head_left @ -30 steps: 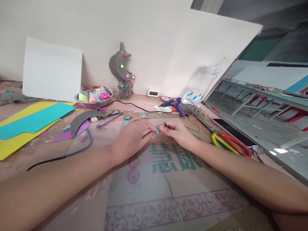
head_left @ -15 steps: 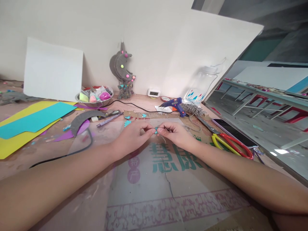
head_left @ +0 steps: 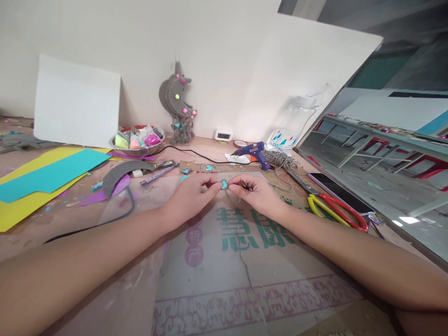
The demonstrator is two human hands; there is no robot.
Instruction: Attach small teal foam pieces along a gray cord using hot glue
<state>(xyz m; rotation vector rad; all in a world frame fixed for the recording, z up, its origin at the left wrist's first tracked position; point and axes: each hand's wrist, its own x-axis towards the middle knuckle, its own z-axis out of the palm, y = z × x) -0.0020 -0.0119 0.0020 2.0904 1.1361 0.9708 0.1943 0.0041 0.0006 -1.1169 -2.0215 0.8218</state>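
1. Head view, left arm: the forearm enters at the lower left edge and slants up and inward; the left hand (head_left: 191,196) is palm inward, thumb and forefinger pinching a small turquoise piece (head_left: 224,185).
2. Head view, right arm: the forearm comes in from the right edge, its elbow end cut off near the lower corner. The right hand (head_left: 257,191) mirrors the left, thumb and forefinger brought together just beside the piece, with a dark slim object (head_left: 247,185) tucked in its curled fingers.
3. The turquoise piece sits between the two sets of fingertips, above the far part of a printed sheet (head_left: 210,275) on the worktop (head_left: 66,212). A thin strand (head_left: 234,198) loops below it.
4. The lower fingers of both hands are largely hidden behind the thumbs and palms. Most of the dark object is covered, so its kind is hard to tell, and whether the strand joins the piece is unclear.
5. The right forearm covers part of the sheet's green lettering. Beyond the hands lie a blue glue gun (head_left: 257,151) and scissors (head_left: 304,185); a mass of grey cord (head_left: 280,158) is partly blocked by the gun.
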